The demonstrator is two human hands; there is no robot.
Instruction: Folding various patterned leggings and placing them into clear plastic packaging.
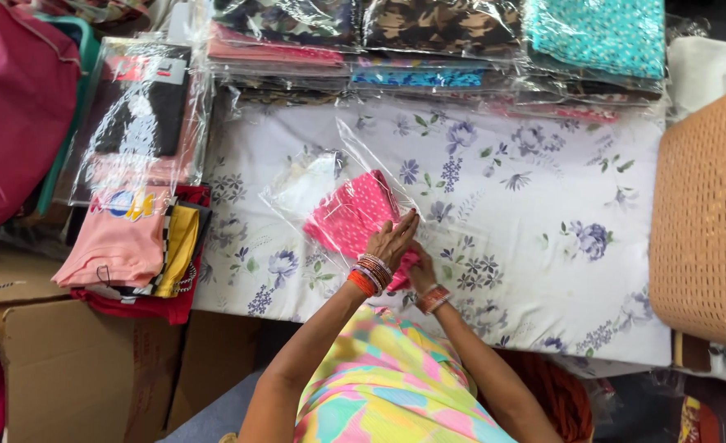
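Both hands [402, 250] | on pink dotted cloth [355, 215] | inside clear bag [330, 184]

Garment shop or packing room: stacks of bagged folded clothes [437, 41] line the far edge of the floral-sheeted table [535, 221]; cardboard box [76, 369] beside it.

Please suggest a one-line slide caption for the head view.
Both hands, left hand and right hand, rest on a pink dotted cloth in a clear bag on a floral sheet.
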